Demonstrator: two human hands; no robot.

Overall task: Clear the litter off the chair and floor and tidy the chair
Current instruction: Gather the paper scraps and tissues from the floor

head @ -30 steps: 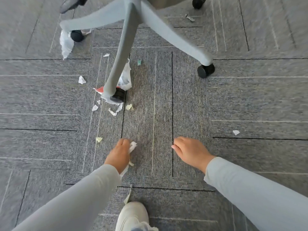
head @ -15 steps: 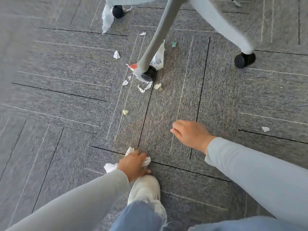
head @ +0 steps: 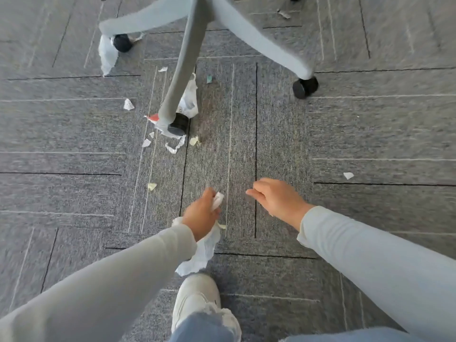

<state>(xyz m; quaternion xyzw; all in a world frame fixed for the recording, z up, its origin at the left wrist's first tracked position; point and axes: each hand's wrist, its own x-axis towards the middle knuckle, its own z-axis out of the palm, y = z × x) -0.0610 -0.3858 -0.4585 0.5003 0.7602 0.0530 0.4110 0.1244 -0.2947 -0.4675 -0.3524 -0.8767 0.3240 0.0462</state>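
Clutching a wad of crumpled white paper [head: 204, 245], the left hand [head: 201, 214] has its fingers curled shut around it; a torn tail of the thin, wrinkled sheet hangs below the wrist, and a small twisted end pokes out near the fingertips. The right hand [head: 277, 198] hovers just beside it over the floor, loosely cupped and holding nothing, fingers bent and pointing left. Both arms wear smooth pale grey sleeves.

Grey carpet tiles [head: 370, 134] cover the floor, short-piled and ribbed, with dark seams and thin light lines. The chair base [head: 187, 53] spreads smooth grey curved legs ending in black round castors. The nearest castor [head: 178, 124] sits on a crinkled plastic wrapper [head: 190, 99], white with a red corner. A larger torn white sheet [head: 106, 56] lies against the far left castor.

Litter lies scattered on the carpet: small jagged white scraps [head: 128, 104] left of the near leg, a curled white strip [head: 175, 146] and a yellowish crumb [head: 194, 140] just before the castor, another yellowish bit [head: 151, 186] near the left hand, and one white scrap [head: 348, 175] well apart to the right. A white shoe [head: 195, 294] and frayed blue jeans show at the bottom.
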